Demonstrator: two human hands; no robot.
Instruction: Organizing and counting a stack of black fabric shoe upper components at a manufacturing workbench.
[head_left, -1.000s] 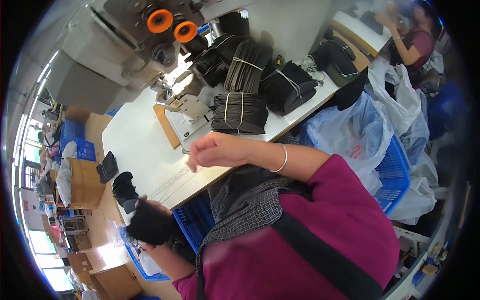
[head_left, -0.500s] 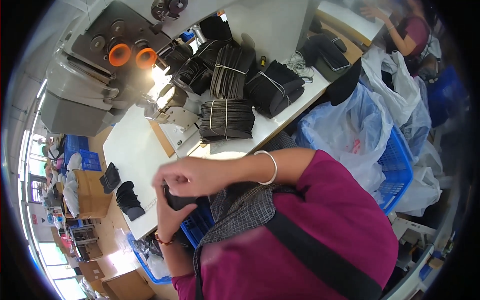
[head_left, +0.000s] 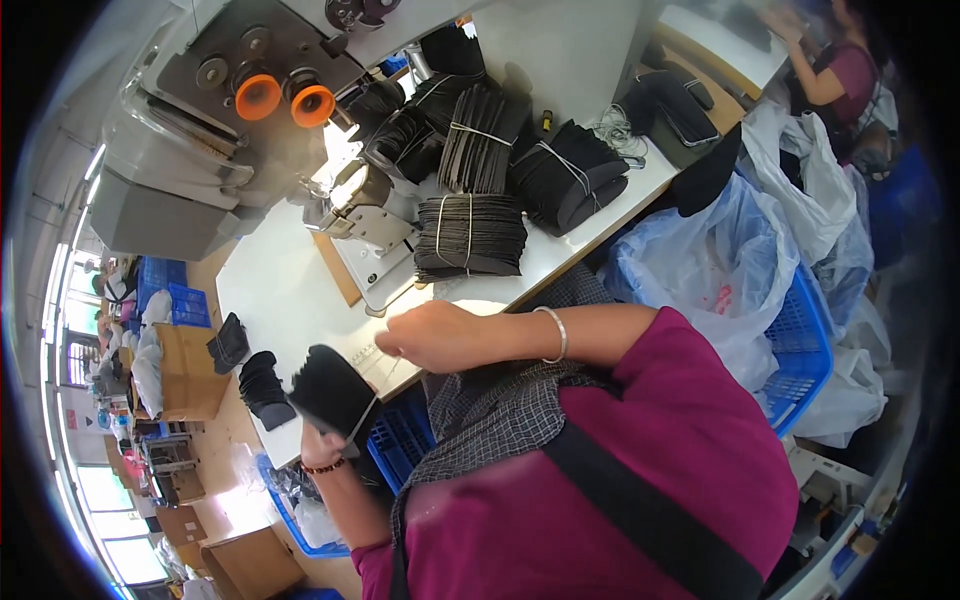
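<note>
My left hand (head_left: 322, 446) grips a stack of black fabric pieces (head_left: 335, 392) by its lower end, over the table's front edge. A pale band (head_left: 362, 418) crosses the stack near my fingers. To the right of it, apart from the stack, my right hand (head_left: 437, 338) hovers with its fingers curled in; whether anything is inside them is hidden. A smaller black stack (head_left: 263, 388) lies on the white table (head_left: 262, 275) left of my left hand. Nearest beyond my right hand is a banded bundle of dark pieces (head_left: 470, 236).
A sewing machine (head_left: 375, 215) stands on the table, beside more banded bundles (head_left: 570, 178). Orange thread cones (head_left: 258, 97) are at upper left. A blue basket (head_left: 800, 340) lined with plastic is at right. Another person (head_left: 840, 85) works at far right.
My hands were close together around a dark piece and have parted. My left hand has moved down and left, the stack now in plain view; my right has moved right. The view has shifted slightly.
</note>
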